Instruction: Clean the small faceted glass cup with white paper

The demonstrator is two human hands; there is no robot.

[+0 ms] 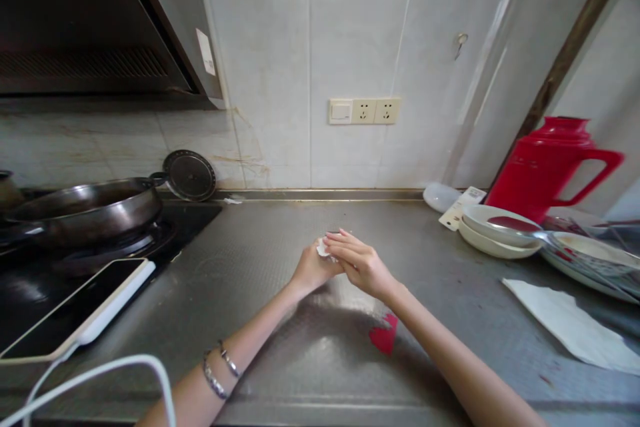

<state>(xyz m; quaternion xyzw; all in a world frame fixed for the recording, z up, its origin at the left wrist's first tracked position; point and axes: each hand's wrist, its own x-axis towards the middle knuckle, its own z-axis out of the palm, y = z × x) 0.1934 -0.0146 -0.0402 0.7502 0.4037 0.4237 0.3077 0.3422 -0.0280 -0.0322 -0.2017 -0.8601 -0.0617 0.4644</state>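
1. Right up front, a white cable (pixel 150 361) loops past the left forearm, where two bracelets (pixel 215 373) sit, and runs to a phone (pixel 75 317) with a white attachment along its edge, lying partly over the black stove (pixel 187 220).
2. On the right, a white paper sheet (pixel 570 327) lies flat on the metal counter (pixel 265 380), while a jagged red patch (pixel 383 336) shows beside the right forearm.
3. Now the centre of the action: left hand (pixel 315 268) and right hand (pixel 364 265) meet above the counter, a small white piece (pixel 323 248) caught between them, its edge peeking out by the left hand. The right fingers lie close together, almost straight, across it; the left fingers are largely covered, so I can't tell how firmly either hand grips.
4. Over to the right, stacked white bowls (pixel 493 250) stand before a red thermos (pixel 543 163); left, a steel pan (pixel 100 213) sits on the stove.
5. At the back, a dark perforated disc (pixel 190 175) leans against the tiled wall (pixel 270 67), sockets (pixel 375 111) above the counter.
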